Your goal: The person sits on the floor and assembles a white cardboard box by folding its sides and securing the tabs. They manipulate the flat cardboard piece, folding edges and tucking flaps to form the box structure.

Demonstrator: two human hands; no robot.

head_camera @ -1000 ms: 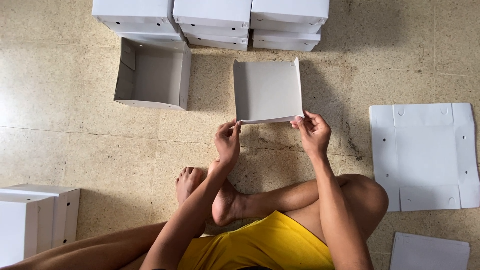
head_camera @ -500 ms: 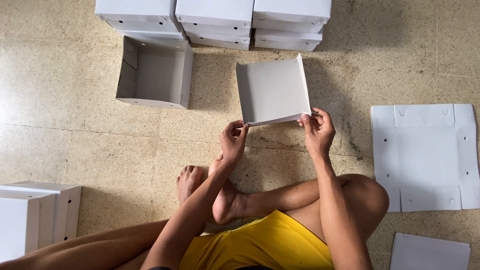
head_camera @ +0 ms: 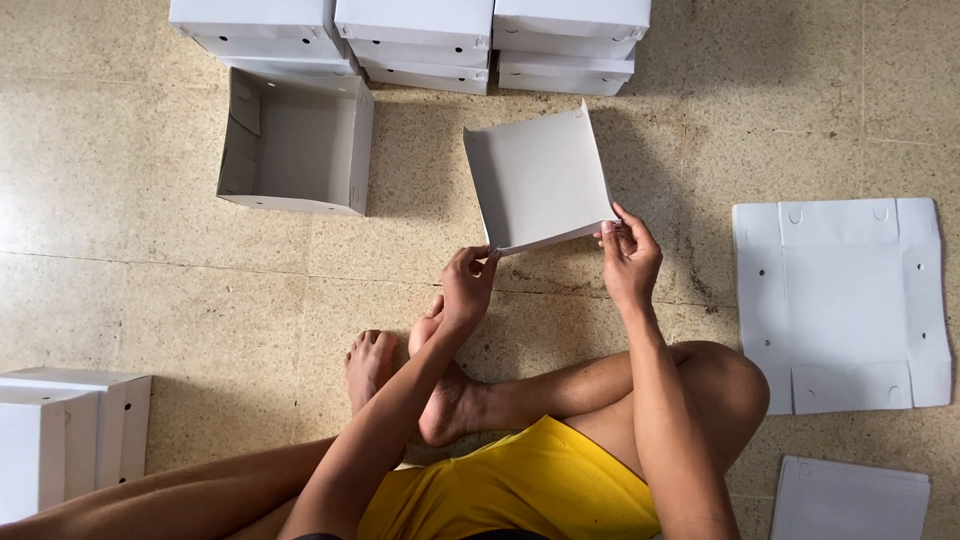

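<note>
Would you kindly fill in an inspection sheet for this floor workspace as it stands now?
Surface: speckled tile floor, person seated on it.
Job's things: white card sheet, side edges folded up, held by its near edge.
Clutter: open box; closed boxes stacked at the top; more boxes at left; flat cut sheet and another sheet at right.
Grips: left hand pinches the sheet's near left corner; right hand pinches the near right corner.
Cables: nothing seen.
Surroundings: only floor visible.

1. Left hand (head_camera: 466,285) and right hand (head_camera: 628,255) pinch the near corners of a part-folded white cardboard box (head_camera: 540,178)
2. An open assembled box (head_camera: 296,145) lies on the tiled floor (head_camera: 130,250)
3. A flat box blank (head_camera: 842,300) lies to the right
</note>
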